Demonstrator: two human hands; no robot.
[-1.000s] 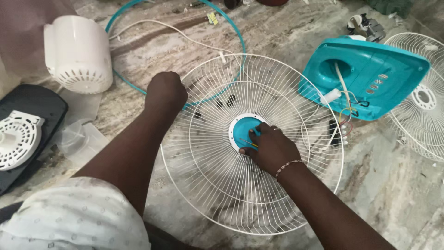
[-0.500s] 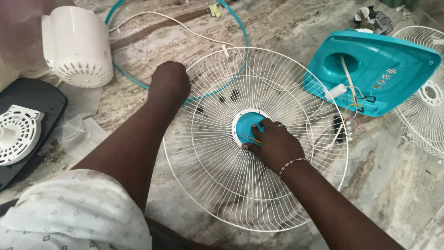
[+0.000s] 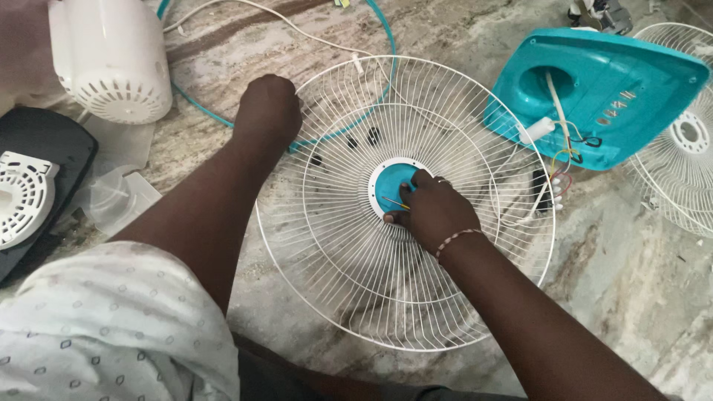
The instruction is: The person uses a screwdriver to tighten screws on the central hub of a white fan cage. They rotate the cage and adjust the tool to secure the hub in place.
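White wire fan guard point(image 3: 334, 245) — left hand point(image 3: 269, 108) clenched on rim, right hand point(image 3: 431, 212) curled at teal hub point(image 3: 390, 184).

The fan guard point(image 3: 405, 200) lies flat mid-floor point(image 3: 631, 282). The left hand point(image 3: 267, 108) rests on its far-left rim, the right hand point(image 3: 434, 212) on its hub point(image 3: 390, 182). The motor housing point(image 3: 111, 59) sits at the far-left corner, the fan base point(image 3: 594, 96) far right.
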